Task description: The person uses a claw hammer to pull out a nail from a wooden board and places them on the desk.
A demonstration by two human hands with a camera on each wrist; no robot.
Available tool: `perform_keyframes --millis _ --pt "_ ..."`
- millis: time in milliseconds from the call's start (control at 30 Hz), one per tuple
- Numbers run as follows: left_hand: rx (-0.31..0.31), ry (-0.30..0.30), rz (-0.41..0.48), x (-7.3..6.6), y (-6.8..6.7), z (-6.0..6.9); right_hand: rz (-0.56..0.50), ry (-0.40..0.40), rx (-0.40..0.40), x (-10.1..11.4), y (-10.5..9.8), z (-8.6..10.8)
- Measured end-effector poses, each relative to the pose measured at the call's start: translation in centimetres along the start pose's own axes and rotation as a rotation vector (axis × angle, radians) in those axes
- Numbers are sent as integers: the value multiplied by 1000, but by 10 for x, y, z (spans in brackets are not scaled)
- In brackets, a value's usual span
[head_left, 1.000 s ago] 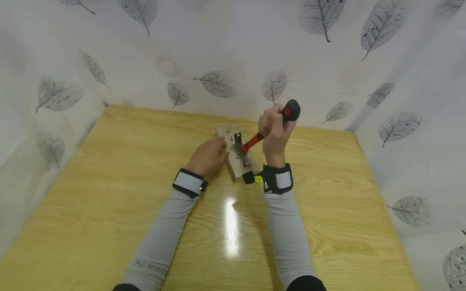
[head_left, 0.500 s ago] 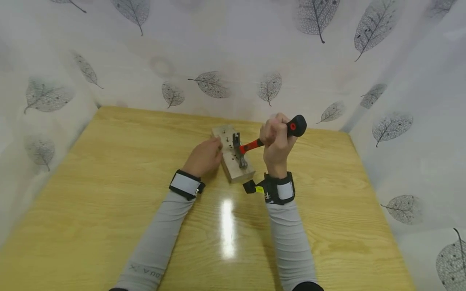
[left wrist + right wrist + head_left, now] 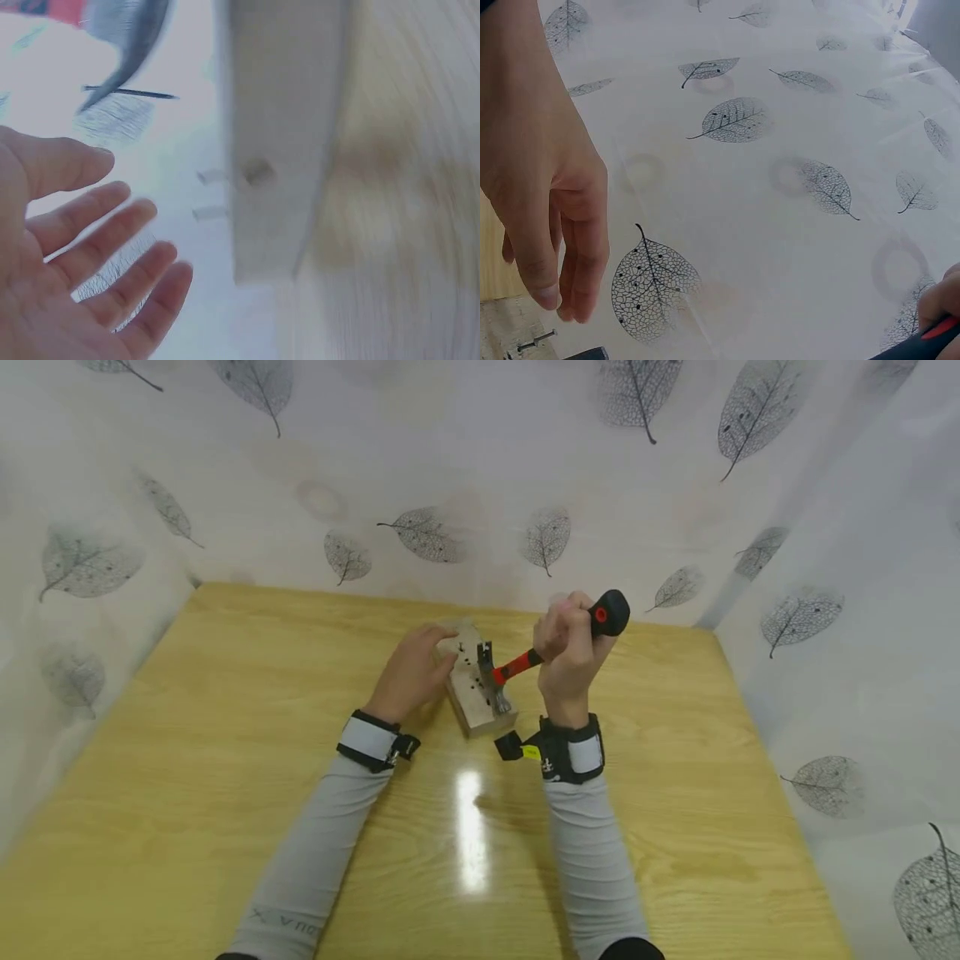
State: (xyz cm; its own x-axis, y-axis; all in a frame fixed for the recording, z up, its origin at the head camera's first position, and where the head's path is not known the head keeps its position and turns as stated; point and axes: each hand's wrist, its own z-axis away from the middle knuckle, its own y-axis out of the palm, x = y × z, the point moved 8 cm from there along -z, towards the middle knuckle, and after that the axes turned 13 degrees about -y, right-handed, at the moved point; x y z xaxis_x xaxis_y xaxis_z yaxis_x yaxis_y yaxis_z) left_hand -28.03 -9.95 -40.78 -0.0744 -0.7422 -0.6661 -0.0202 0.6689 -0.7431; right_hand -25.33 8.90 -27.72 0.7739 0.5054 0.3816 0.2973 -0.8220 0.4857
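Observation:
My right hand [image 3: 568,647] grips a claw hammer [image 3: 517,666] by its red and black handle. The metal head [image 3: 491,681] is over the right part of a pale wooden block [image 3: 468,714]; whether it touches cannot be told. My left hand [image 3: 408,672] is beside the block's far left part. In the left wrist view this hand [image 3: 90,247] has spread, slightly bent fingers, apart from the block [image 3: 285,97]. Two blurred nails [image 3: 212,177] stick out of the block there, near the claw [image 3: 139,60]. A nail [image 3: 538,342] also shows in the right wrist view.
The block lies near the back of a wooden table [image 3: 247,760]. A pale leaf-patterned sheet [image 3: 480,460] hangs behind and along both sides. Black wrist straps with cameras [image 3: 510,745] are on both arms.
My left hand has come away from its hold at the block's side, its fingers now loosened and further toward the far end. The hammer head stays over the block, with its handle slightly lower than a second ago.

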Motion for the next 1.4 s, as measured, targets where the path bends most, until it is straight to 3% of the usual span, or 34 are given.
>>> perform_keyframes --millis 133,200,300,667,933,1167,1267,1400 --pt "110 73 163 -15 5 0 -22 8 -2 13 6 -5" --pt "175 75 190 -20 9 2 -43 7 -2 19 9 -6" --pt "212 75 173 -24 11 5 -62 6 0 26 13 -7" --pt "182 46 124 -17 4 8 -98 45 7 32 16 -6" --pt "-4 85 230 -18 -19 7 -59 63 33 32 17 -5" --pt "-86 3 269 3 -46 7 -37 44 40 34 15 -8" --pt "-96 -72 229 23 -58 6 -38 36 31 35 14 -8" --pt "-94 -213 129 60 -75 10 -41 30 22 35 14 -8"
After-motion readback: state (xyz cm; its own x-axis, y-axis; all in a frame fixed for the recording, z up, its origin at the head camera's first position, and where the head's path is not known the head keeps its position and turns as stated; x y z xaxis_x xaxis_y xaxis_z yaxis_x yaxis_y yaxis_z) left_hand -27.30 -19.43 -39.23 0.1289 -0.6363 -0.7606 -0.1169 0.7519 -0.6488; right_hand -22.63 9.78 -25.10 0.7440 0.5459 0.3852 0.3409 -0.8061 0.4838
